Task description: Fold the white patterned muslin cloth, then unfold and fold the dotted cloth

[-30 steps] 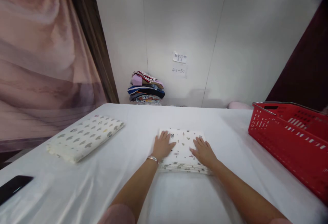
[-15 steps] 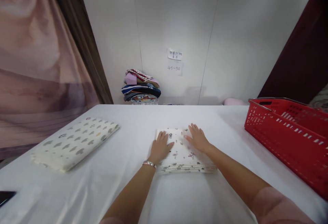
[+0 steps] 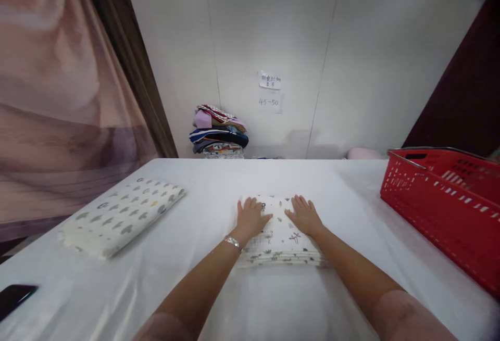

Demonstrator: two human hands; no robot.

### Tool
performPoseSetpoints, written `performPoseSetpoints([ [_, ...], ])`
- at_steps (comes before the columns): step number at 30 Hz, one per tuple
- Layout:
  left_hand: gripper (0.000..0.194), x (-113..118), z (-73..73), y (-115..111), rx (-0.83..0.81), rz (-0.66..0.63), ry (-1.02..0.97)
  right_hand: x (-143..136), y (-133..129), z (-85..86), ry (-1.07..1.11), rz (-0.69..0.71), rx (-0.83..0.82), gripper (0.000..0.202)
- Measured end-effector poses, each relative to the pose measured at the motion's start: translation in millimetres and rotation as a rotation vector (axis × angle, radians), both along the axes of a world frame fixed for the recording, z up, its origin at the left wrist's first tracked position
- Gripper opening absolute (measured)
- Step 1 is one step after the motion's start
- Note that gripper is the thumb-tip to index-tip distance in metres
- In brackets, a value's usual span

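In front of me on the white-covered table lies a folded white cloth (image 3: 282, 234) printed with small plants and figures, its layered folds facing me. My left hand (image 3: 250, 218) rests flat on its left part, fingers spread, a silver bracelet at the wrist. On the right part, my right hand (image 3: 305, 216) lies palm down with the fingers apart. Both hands press on the top layer and hold nothing. To the left is another folded cloth (image 3: 128, 213), white with grey heart-like or cloud-like shapes.
A red plastic basket (image 3: 441, 211) with a metal handle stands on the right. At the lower left lies a dark phone (image 3: 17, 299). Behind the table's far edge is a pile of folded fabrics (image 3: 219, 135) against the wall (image 3: 351, 70), which bears paper notes (image 3: 269, 91).
My right hand has come down a little and lies flatter on the cloth. My left hand has shifted slightly right, and the whole view has swung slightly left.
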State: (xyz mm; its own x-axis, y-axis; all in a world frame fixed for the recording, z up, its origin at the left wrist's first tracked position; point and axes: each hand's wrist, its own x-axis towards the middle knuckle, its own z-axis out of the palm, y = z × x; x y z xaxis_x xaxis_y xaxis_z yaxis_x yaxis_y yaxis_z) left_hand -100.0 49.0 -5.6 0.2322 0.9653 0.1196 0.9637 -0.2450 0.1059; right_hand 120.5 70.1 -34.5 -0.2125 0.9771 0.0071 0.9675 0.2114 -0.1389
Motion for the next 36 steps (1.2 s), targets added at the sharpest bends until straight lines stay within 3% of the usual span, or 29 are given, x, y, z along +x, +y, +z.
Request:
performPoseSetpoints([
  [3,0.068,5,1.2,13,0.076,-0.031,0.030,0,1,-3.7,-0.001,-0.001,0.021,0.072],
  [7,0.072,0,-12.6,23,0.007,-0.017,0.025,3,1,-1.8,0.009,0.014,-0.001,0.072],
  [12,0.071,-2,-20.8,23,0.023,-0.004,0.031,-11,5,22.3,0.022,-0.004,-0.066,0.072],
  [15,0.067,0,-19.8,22,0.045,0.003,0.041,-33,7,33.2,0.077,0.114,0.018,0.071],
  [18,0.062,0,-21.2,23,0.081,-0.011,0.041,-50,5,28.1,0.137,0.264,0.031,0.068],
  [23,0.060,-2,-25.5,24,0.145,-0.028,0.036,-54,0,9.1,0.184,0.298,0.019,0.066],
  [29,0.062,-2,-23.1,24,0.121,-0.027,0.051,-52,5,20.0,0.219,0.319,-0.060,0.063],
  [32,0.066,-2,-22.7,24,0.096,-0.022,0.050,-34,12,28.5,0.230,0.237,-0.083,0.062],
  [36,0.066,-1,-23.6,25,0.104,-0.023,0.046,16,18,29.2,0.395,-0.141,-0.049,0.065],
])
